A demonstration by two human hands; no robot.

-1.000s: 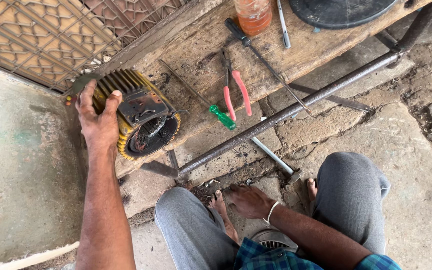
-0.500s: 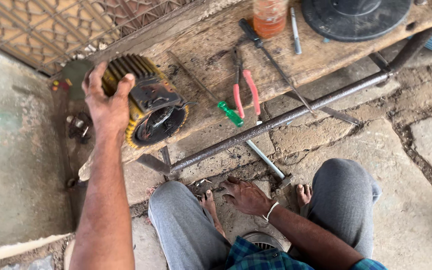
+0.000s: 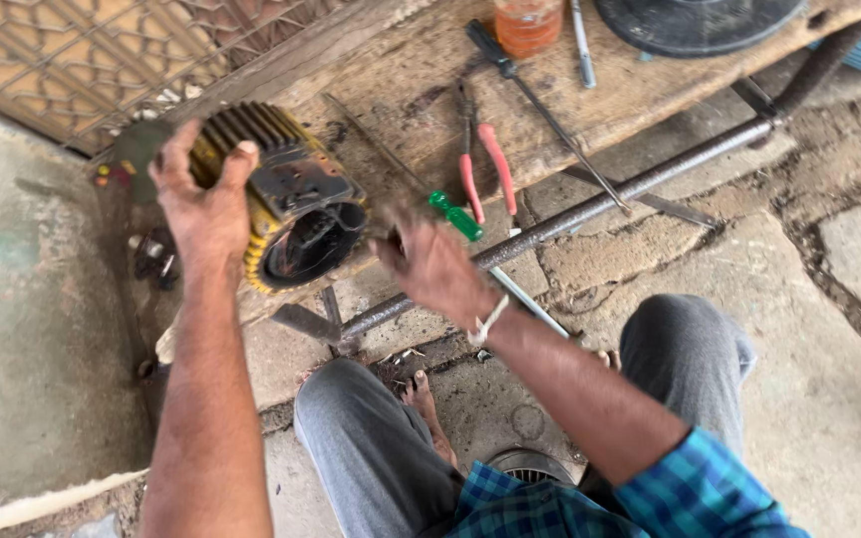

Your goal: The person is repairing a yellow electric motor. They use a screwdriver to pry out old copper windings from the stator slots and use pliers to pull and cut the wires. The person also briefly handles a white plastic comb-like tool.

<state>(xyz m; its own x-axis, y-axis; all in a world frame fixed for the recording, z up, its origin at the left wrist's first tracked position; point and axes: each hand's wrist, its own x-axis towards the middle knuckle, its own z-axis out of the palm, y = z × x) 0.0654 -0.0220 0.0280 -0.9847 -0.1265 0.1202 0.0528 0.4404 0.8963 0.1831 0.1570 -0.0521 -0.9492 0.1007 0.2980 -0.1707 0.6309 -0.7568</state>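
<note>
The right hand point(image 3: 430, 267), which was down near the feet 1 second ago, is now lifted to the open end of the yellow ribbed metal motor housing point(image 3: 286, 204); its fingers look half curled and blurred, so their grip cannot be told. The left hand point(image 3: 201, 204) stays clamped on the housing's top. The housing lies at the near edge of the worn wooden bench point(image 3: 640, 90). The red-handled pliers point(image 3: 485, 169) and the green-handled screwdriver point(image 3: 455, 215) lie just right of it, so free room there is small.

wooden bench point(image 3: 401, 75) | motor housing point(image 3: 281, 194) | pliers point(image 3: 480, 164) | green screwdriver point(image 3: 455, 216) | jar point(image 3: 528, 22)
</note>
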